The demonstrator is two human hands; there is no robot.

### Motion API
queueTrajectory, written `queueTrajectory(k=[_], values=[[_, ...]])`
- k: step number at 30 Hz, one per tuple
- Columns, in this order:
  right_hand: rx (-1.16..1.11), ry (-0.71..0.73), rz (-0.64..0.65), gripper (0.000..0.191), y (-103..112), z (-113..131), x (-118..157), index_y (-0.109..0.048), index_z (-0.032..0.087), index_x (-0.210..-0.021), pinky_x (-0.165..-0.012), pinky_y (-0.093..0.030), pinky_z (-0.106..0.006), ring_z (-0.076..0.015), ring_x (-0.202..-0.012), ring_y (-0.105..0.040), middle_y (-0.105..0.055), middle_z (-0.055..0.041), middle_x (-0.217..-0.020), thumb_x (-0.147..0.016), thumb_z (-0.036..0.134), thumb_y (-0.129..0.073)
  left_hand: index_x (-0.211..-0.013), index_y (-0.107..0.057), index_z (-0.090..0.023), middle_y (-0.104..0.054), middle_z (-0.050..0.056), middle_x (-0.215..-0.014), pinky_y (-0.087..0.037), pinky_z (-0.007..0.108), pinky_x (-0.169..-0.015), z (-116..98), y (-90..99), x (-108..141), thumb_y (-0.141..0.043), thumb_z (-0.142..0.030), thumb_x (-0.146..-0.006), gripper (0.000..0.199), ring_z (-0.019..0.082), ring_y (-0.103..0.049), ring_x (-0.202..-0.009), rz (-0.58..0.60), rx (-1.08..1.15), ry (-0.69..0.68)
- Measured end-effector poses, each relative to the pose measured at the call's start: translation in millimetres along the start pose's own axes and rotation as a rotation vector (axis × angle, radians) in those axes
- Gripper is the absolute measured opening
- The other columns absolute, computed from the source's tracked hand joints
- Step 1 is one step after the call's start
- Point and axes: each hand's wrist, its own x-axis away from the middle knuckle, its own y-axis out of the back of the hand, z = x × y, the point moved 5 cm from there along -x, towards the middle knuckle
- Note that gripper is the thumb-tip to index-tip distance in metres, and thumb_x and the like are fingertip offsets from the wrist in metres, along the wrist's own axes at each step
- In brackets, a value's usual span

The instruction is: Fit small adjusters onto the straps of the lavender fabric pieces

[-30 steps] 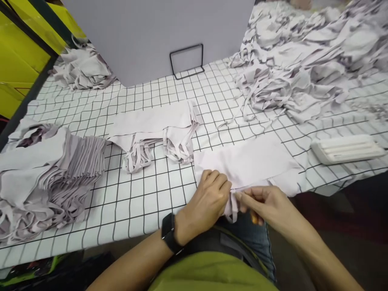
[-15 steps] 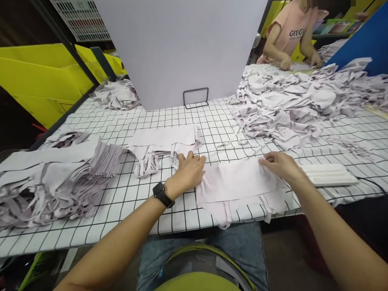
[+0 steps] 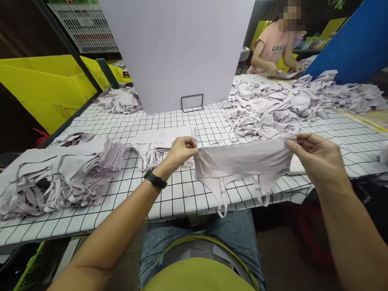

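Works at a cloth-covered table with a black grid on white (image 3: 178,198). Has bright yellow upright panels (image 3: 39,89) at far left, then, nearer, a thick stack of folded pale grey-lilac garments (image 3: 60,169) with tangled looped straps. Has a smaller flat stack of similar garments (image 3: 163,135) farther right, in front of a tall pale grey board (image 3: 182,52) with a black wire frame (image 3: 192,103) at its foot. Pinches with the left hand (image 3: 183,150) the upper left corner of a single thin, pale grey-lilac fabric garment (image 3: 242,159). Holds it spread between both hands, over the table's near edge, with narrow loops hanging down. Cannot tell whether touching the table beneath. Faces, beyond, a loose crumpled heap of pale fabric (image 3: 273,105) and a co-worker in a pink top (image 3: 274,48). Clamps the upper right corner between right hand (image 3: 321,159) thumb and fingers, partly covering a white flat object (image 3: 296,165). Has a slanting blue panel (image 3: 357,48) at far right.
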Motion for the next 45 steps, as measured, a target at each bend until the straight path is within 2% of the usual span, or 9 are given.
queueTrajectory(k=[4,11,19,22,26,32,36,40,45], values=[[-0.060,0.114,-0.121,0.022,2,34,-14,-0.076,0.020,-0.083,-0.080,-0.055,-0.036,-0.0171,-0.075,-0.066,-0.073,-0.0044,-0.081,-0.063,0.029,-0.081,-0.079,-0.061,-0.013,-0.066,0.000,-0.067,-0.048,0.024,-0.064,-39,24.9,-6,-0.067,-0.001,-0.065,0.020,0.011,-0.061,-0.063,-0.079,0.262,-0.041],[-0.002,0.113,-0.132,0.019,-11,85,-24,-0.075,0.020,-0.080,-0.069,-0.054,-0.038,-0.0206,-0.074,-0.065,-0.072,-0.0073,-0.079,-0.064,0.028,-0.081,-0.081,-0.066,-0.011,-0.061,-0.003,-0.057,-0.032,0.020,-0.050,-95,71.9,-6,-0.056,0.003,-0.063,0.025,0.006,-0.046,-0.050,-0.212,-0.046,-0.222],[-0.039,0.150,0.128,0.029,-52,90,1,-0.077,0.034,-0.076,-0.060,-0.057,-0.043,-0.0324,-0.085,-0.068,-0.072,-0.0085,-0.087,-0.057,0.054,-0.086,-0.083,-0.068,-0.014,-0.071,0.003,-0.082,-0.050,0.026,-0.067,-121,146.6,101,-0.053,-0.007,-0.073,0.020,0.015,-0.064,-0.076,-0.303,-0.469,-0.352],[-0.134,-0.017,0.367,0.039,-106,73,13,-0.078,0.031,-0.077,-0.062,-0.061,-0.041,-0.0334,-0.085,-0.070,-0.074,-0.0096,-0.086,-0.054,0.060,-0.088,-0.081,-0.067,-0.017,-0.071,0.002,-0.082,-0.048,0.027,-0.068,-103,173.5,116,-0.051,-0.009,-0.076,0.019,0.017,-0.064,-0.078,-0.438,-0.629,-0.283],[-0.188,-0.184,0.691,0.040,-197,41,24,-0.075,0.023,-0.088,-0.072,-0.060,-0.039,-0.0292,-0.083,-0.071,-0.076,-0.0098,-0.085,-0.071,0.059,-0.080,-0.082,-0.066,-0.018,-0.072,0.002,-0.082,-0.045,0.028,-0.069,-46,198.4,80,-0.047,-0.004,-0.073,0.025,0.019,-0.064,-0.079,-0.473,-0.862,-0.021],[0.042,-0.111,0.608,0.033,-287,-10,-17,-0.068,0.020,-0.085,-0.061,-0.052,-0.036,-0.0226,-0.060,-0.064,-0.073,-0.0053,-0.068,-0.077,0.051,-0.060,-0.085,-0.063,-0.017,-0.072,0.007,-0.090,-0.043,0.029,-0.067,40,213.8,-17,-0.051,0.003,-0.065,0.031,0.022,-0.064,-0.084,-0.404,-0.981,0.246],[0.186,-0.033,0.529,0.014,-319,-28,-52,-0.064,0.023,-0.074,-0.062,-0.047,-0.035,-0.0222,-0.059,-0.060,-0.067,-0.0018,-0.058,-0.077,0.036,-0.058,-0.087,-0.062,-0.018,-0.072,0.007,-0.095,-0.045,0.028,-0.069,70,216.1,-62,-0.054,0.002,-0.066,0.030,0.021,-0.065,-0.087,-0.399,-0.994,0.309],[0.304,0.033,0.475,0.011,-336,-37,-64,-0.065,0.020,-0.082,-0.071,-0.050,-0.035,-0.0199,-0.070,-0.064,-0.069,-0.0023,-0.072,-0.088,0.028,-0.060,-0.094,-0.062,-0.019,-0.070,0.007,-0.099,-0.048,0.032,-0.076,81,206.7,-76,-0.053,0.001,-0.070,0.032,0.023,-0.065,-0.094,-0.406,-1.041,0.322],[0.467,0.102,0.426,0.015,-311,-45,-66,-0.069,0.018,-0.106,-0.082,-0.054,-0.031,-0.0156,-0.084,-0.067,-0.072,-0.0032,-0.099,-0.097,0.029,-0.063,-0.108,-0.063,-0.016,-0.061,0.020,-0.125,-0.048,0.049,-0.088,76,178.9,-66,-0.045,-0.001,-0.078,0.037,0.036,-0.058,-0.116,-0.449,-1.096,0.219]])
